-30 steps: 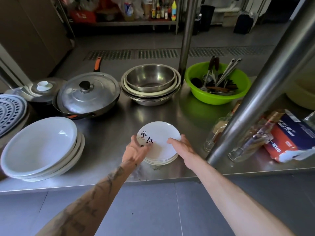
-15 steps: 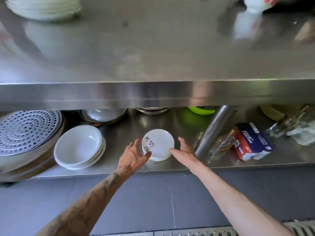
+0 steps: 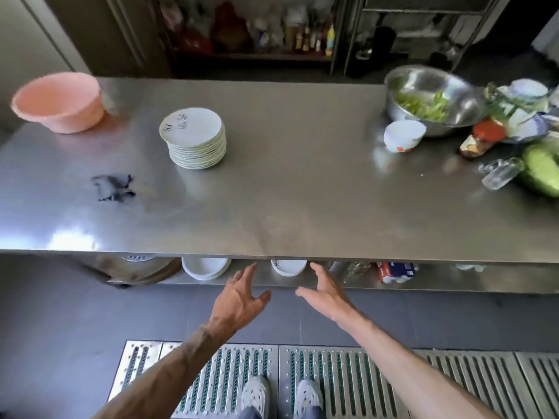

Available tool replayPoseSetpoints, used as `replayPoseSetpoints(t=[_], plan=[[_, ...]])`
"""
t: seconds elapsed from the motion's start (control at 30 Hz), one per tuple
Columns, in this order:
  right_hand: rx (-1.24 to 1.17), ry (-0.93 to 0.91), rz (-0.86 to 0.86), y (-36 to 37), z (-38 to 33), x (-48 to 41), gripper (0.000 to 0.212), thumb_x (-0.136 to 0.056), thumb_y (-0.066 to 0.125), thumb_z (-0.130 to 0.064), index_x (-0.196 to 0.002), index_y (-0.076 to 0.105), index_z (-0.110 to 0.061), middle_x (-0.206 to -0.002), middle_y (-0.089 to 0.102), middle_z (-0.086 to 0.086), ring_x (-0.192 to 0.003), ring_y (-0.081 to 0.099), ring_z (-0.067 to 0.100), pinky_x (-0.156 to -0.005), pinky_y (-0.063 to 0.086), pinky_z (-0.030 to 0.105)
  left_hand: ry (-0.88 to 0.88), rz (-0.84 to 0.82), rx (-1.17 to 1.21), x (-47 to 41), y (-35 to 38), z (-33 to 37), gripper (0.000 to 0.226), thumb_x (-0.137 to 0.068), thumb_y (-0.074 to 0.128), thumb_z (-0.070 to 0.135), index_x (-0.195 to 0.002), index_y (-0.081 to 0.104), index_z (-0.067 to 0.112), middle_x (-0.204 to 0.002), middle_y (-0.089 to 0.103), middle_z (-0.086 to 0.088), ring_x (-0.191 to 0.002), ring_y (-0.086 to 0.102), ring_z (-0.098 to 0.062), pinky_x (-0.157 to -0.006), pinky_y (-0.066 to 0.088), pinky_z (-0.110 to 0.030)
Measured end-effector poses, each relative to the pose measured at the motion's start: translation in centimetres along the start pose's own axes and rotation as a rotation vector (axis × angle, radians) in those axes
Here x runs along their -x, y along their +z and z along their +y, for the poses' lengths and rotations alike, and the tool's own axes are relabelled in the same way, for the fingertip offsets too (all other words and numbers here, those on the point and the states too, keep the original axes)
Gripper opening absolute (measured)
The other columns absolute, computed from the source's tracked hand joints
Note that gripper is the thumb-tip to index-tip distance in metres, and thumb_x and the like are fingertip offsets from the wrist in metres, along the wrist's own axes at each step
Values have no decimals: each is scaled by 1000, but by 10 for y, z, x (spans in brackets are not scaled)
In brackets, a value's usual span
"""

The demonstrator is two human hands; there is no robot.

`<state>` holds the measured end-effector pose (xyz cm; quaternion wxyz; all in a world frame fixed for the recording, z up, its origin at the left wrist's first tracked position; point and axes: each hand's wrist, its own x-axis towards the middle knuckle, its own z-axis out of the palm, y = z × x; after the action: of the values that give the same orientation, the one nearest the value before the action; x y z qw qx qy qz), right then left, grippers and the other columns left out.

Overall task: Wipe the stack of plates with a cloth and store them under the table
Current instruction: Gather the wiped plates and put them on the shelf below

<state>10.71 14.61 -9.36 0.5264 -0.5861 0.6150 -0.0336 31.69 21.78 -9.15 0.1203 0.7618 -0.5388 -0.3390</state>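
**A:** What does the head view show on top?

**B:** A brushed stainless-steel counter (image 3: 302,192). Toward its left stands a tall stack of round white plates (image 3: 193,140), with dark writing on the top one. Well to the left of that sits a pink plastic basin (image 3: 57,101). Nearer the front edge lies a dark crumpled cloth (image 3: 113,187). At least it looks like one, but that patch is blurred.

**A:** And the right end?

**B:** A round steel bowl of green vegetables (image 3: 432,98), with a small white bowl (image 3: 403,136) just beside it. Further right are a red-capped bottle (image 3: 482,139) lying tilted and a clear glass jar (image 3: 500,176) on its side.

**A:** Where are the hands?

**B:** Both are below the counter's front edge, in front of the lower steel shelf (image 3: 453,282). The left hand (image 3: 242,297) and right hand (image 3: 326,297) face each other with the fingers straight and spread, and they hold nothing. Beyond the gap between them, a small stack of white plates (image 3: 289,266) rests on that shelf, half hidden by the counter's edge. Neither hand touches it.

**A:** Anything else down there?

**B:** There are wide white bowls (image 3: 205,267) to the left of the small stack and a red and blue packet (image 3: 397,272) to its right. On the floor is a slotted metal grate (image 3: 332,379), where two grey shoes (image 3: 255,394) stand.
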Motion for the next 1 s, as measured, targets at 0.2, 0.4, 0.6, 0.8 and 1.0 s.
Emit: replayPoseSetpoints(t=[0.2, 0.4, 0.6, 0.8, 1.0], plan=[[57, -163, 63, -63, -124, 38, 85, -82, 69, -38, -156, 30, -30, -158, 32, 4, -142, 39, 18, -98, 29, 20, 70, 169, -59, 19, -119, 67, 78, -93, 69, 41, -159, 35, 19, -152, 49, -10, -141, 42, -28, -113, 36, -33], [70, -333, 106, -91, -226, 30, 83, -86, 72, -36, -157, 30, -28, -160, 30, 5, -146, 34, 18, -103, 25, 21, 113, 318, -71, -1, -213, 85, 75, -92, 68, 47, -157, 39, 20, -153, 50, -7, -137, 45, -29, -111, 40, -39], [52, -387, 133, -75, -309, -1, 83, -86, 69, -36, -158, 27, -30, -161, 26, 2, -146, 33, 17, -102, 28, 24, 154, 386, -115, -47, -288, 57, 75, -91, 70, 44, -156, 40, 20, -155, 48, -6, -138, 45, -30, -112, 40, -43], [32, -369, 189, -40, -383, -50, 85, -84, 68, -39, -158, 25, -31, -162, 23, -1, -147, 33, 17, -103, 30, 26, 238, 362, -118, -115, -363, 10, 74, -92, 70, 42, -156, 40, 21, -155, 48, -6, -139, 44, -32, -112, 39, -46], [-11, -297, 199, -8, -428, -107, 83, -88, 69, -36, -158, 26, -28, -160, 25, 1, -146, 32, 18, -103, 29, 26, 218, 298, -103, -176, -410, -34, 72, -93, 70, 43, -155, 41, 21, -150, 51, -7, -137, 45, -32, -111, 40, -45]])
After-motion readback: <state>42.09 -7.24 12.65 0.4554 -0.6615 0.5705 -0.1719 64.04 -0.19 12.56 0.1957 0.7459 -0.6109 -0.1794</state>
